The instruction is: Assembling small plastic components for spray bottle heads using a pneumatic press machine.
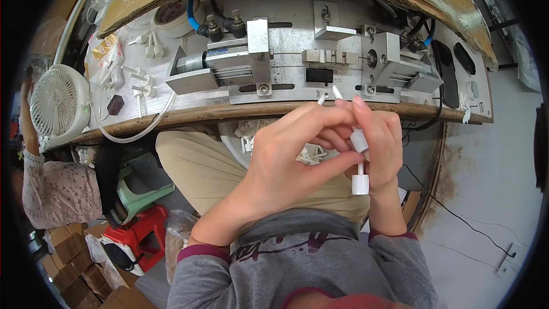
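Observation:
Both my hands are raised close together in front of the bench's edge, handling small white capped applicator wands. My right hand [384, 143] is closed around an upper white cap [359, 139]. Below it a ribbed white cap [360, 184] hangs out on a thin stem, which runs up between the hands. My left hand [283, 146] is closed too, its thumb reaching across to the right fingers by the stem. Two slim white tips [335, 90] poke out above the fingers; which cap each belongs to is hidden. A basket [230, 137] of white pieces sits at my lap, partly behind my left hand.
Beyond the hands, a metal fixture [291, 88] with cylinders and hoses is mounted on the bench. White capped pieces [150, 88], a tape roll [176, 17] and a fan [59, 103] are at left; a dark phone [445, 74] lies right. Another person [63, 191] sits left.

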`<state>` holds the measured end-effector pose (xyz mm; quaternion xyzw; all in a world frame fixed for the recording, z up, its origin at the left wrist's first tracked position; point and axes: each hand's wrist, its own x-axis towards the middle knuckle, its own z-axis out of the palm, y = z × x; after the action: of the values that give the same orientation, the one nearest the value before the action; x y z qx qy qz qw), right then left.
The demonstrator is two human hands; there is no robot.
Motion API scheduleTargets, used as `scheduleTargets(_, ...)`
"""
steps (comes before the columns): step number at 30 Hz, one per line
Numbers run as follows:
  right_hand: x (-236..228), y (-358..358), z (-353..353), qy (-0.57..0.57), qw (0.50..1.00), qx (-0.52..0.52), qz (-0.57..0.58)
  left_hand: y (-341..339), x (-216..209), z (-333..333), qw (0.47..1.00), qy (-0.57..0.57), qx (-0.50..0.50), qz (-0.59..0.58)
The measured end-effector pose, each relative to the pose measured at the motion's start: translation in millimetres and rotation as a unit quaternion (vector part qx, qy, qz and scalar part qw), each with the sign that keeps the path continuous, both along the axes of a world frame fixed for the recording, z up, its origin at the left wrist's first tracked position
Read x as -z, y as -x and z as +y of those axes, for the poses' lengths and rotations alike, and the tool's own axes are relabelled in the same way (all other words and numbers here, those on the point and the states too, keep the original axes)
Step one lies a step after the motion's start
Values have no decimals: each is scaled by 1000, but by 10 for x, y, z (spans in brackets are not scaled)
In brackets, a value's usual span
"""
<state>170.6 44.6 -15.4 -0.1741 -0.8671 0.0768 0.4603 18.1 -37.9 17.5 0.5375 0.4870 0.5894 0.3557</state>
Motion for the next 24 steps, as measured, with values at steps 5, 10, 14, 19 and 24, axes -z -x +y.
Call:
scheduleTargets(5, -50, -59, 58, -27, 999, 28, 12, 28, -28, 15, 990, -45, -21, 134)
scheduleTargets(10, -63, -264, 28, 128, 986, 86, 61, 137, 93, 161, 911, -104, -145, 373)
scheduleTargets(14, -110, -350, -22, 210, 974, 65, 57, 198, 202, 269, 840, -110, -133, 514)
scheduleTargets(19, -119, -335, 54, 281, 943, -103, 146, 183, 60, 319, 809, -56, -109, 575)
scheduleTargets(24, -220, -265, -100, 416, 857, -122, 278, 207, 31, 334, 816, -41, -92, 569)
